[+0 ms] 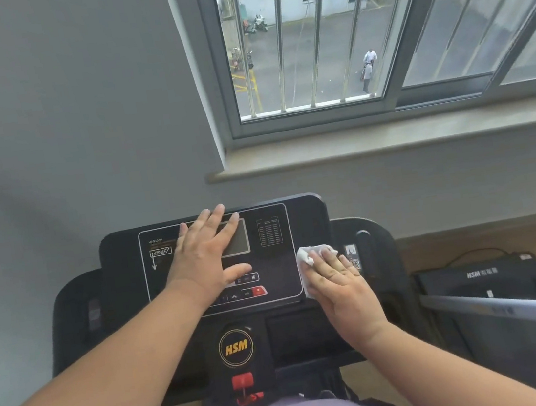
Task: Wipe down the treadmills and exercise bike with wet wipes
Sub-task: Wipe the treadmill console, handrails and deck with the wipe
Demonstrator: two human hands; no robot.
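A black treadmill console [277, 232] with a grey screen and an HSM badge stands in front of me. My left hand [207, 256] lies flat on it with straight, spread fingers, covering part of the screen. My right hand [337, 279] presses a white wet wipe [308, 254] flat against the console's right edge, fingers straight over the wipe. A red safety key [242, 381] hangs below the badge.
A second black HSM machine [484, 279] sits low at the right, crossed by a grey metal bar [516, 310]. A grey wall is close behind the console, with a window sill [389, 144] and barred window above. Wooden floor shows at the right.
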